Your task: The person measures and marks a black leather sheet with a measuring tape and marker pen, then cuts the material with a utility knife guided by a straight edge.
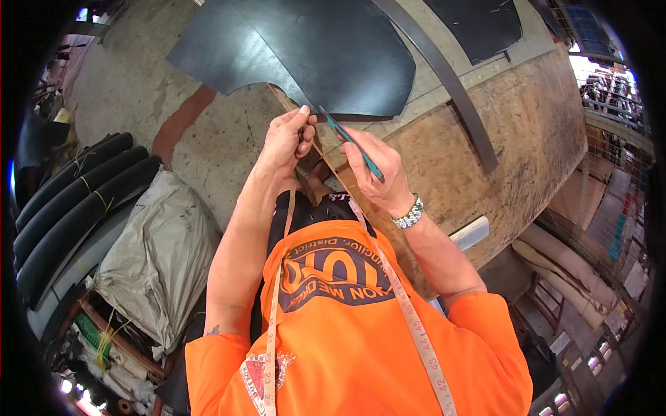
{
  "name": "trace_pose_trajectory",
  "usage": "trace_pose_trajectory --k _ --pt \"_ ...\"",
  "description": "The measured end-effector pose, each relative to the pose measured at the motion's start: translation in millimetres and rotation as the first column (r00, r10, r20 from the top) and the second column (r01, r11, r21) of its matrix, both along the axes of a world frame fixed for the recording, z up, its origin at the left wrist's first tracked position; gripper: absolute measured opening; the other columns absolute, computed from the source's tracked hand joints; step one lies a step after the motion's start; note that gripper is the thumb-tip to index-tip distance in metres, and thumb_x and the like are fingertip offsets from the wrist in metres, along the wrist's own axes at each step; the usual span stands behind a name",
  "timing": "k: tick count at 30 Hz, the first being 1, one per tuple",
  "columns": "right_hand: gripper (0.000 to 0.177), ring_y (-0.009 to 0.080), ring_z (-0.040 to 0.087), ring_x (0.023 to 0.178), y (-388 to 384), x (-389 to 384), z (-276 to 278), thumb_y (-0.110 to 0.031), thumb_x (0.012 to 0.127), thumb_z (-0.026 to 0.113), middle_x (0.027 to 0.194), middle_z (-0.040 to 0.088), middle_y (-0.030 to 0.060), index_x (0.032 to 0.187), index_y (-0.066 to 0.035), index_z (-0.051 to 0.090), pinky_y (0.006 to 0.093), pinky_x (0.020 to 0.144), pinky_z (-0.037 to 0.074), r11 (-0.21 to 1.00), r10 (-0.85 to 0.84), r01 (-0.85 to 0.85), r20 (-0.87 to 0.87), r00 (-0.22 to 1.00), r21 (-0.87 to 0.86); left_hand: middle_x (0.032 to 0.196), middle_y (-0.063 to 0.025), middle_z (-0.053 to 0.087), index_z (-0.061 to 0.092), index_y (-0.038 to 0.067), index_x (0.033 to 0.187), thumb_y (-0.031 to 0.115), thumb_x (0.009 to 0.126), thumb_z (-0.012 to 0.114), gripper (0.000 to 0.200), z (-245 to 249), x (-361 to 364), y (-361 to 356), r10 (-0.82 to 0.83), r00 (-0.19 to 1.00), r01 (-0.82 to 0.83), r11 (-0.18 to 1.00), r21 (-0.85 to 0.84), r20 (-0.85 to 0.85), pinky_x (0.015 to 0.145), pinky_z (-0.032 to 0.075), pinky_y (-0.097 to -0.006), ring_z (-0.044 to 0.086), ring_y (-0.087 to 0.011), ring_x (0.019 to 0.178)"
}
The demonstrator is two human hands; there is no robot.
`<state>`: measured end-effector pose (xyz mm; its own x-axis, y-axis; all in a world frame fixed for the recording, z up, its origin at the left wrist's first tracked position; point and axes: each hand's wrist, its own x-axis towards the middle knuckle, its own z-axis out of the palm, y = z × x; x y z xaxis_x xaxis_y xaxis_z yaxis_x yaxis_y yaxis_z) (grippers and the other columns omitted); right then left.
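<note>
A large sheet of black leather-like material [312, 52] lies over the table edge, its near part hanging past it. My left hand [286, 139] is closed at the sheet's near edge, thumb and fingers pinched; what is between them is too small to make out. My right hand [378, 170] is wrapped round a slim teal tool [355, 150], whose dark tip meets the sheet's edge just right of my left fingers. Whether the tool is a knife or scissors is unclear. A measuring tape [417, 329] hangs down over the orange shirt.
The wooden table [534, 125] extends right, bearing a long dark strip [451, 83], another black piece [479, 24] and a pale metallic object [470, 233]. Black rolls [83, 187] and a pale sack [156, 256] sit at left. Wire shelving stands far right.
</note>
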<state>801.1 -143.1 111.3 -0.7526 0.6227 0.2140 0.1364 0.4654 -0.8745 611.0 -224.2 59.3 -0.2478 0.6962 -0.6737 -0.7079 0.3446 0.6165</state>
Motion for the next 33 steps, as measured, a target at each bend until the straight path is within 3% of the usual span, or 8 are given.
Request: trace_pose_trajectory --k 2,5,14,17,33 --pt "0.024 0.0402 0.069 0.087 0 0 0 -0.003 0.096 0.062 0.100 0.069 0.0239 0.117 0.009 0.063 0.0421 0.074 0.055 1.000 0.001 -0.001 -0.007 1.000 -0.020 0.066 0.0002 0.052 0.059 0.005 0.094 0.030 0.107 0.056 0.028 1 1 0 0.005 1.000 -0.005 1.000 0.005 -0.006 0.042 0.031 -0.0216 0.043 -0.0074 0.047" --pt "0.025 0.0263 0.072 0.082 1 1 -2 -0.004 0.100 0.059 0.100 0.072 0.0177 0.122 0.007 0.065 0.0343 0.072 0.056 0.999 0.008 -0.008 0.003 1.000 0.040 0.066 0.0001 0.052 0.059 0.005 0.094 0.030 0.107 0.056 0.028 -3 2 -1 0.014 1.000 -0.015 0.999 0.029 0.016 0.042 0.031 -0.0215 0.042 -0.0075 0.047" --pt "0.025 0.0270 0.073 0.082 0 3 -8 -0.004 0.100 0.060 0.100 0.072 0.0182 0.122 0.007 0.065 0.0345 0.071 0.056 0.999 0.013 -0.013 0.003 1.000 0.038 0.066 0.0006 0.052 0.059 0.005 0.094 0.030 0.107 0.056 0.029 -2 3 -1 0.021 1.000 -0.021 1.000 0.011 0.008 0.042 0.031 -0.0213 0.042 -0.0074 0.046" --pt "0.028 0.0409 0.070 0.093 -2 2 -8 -0.003 0.094 0.065 0.105 0.070 0.0263 0.119 0.009 0.063 0.0417 0.077 0.058 1.000 0.012 -0.012 0.009 1.000 -0.013 0.066 0.0005 0.052 0.059 0.005 0.094 0.030 0.107 0.056 0.029 -2 3 -1 0.024 1.000 -0.024 1.000 0.011 0.004 0.042 0.031 -0.0215 0.042 -0.0074 0.046" --pt "0.022 0.0392 0.069 0.085 0 -5 -18 -0.004 0.092 0.067 0.097 0.070 0.0218 0.111 0.006 0.065 0.0431 0.073 0.057 0.990 -0.002 -0.006 0.057 0.998 0.143 0.064 0.0012 0.049 0.059 0.005 0.093 0.029 0.107 0.056 0.028 -3 0 0 0.006 1.000 -0.006 1.000 -0.009 0.015 0.041 0.028 -0.0216 0.039 -0.0064 0.046"
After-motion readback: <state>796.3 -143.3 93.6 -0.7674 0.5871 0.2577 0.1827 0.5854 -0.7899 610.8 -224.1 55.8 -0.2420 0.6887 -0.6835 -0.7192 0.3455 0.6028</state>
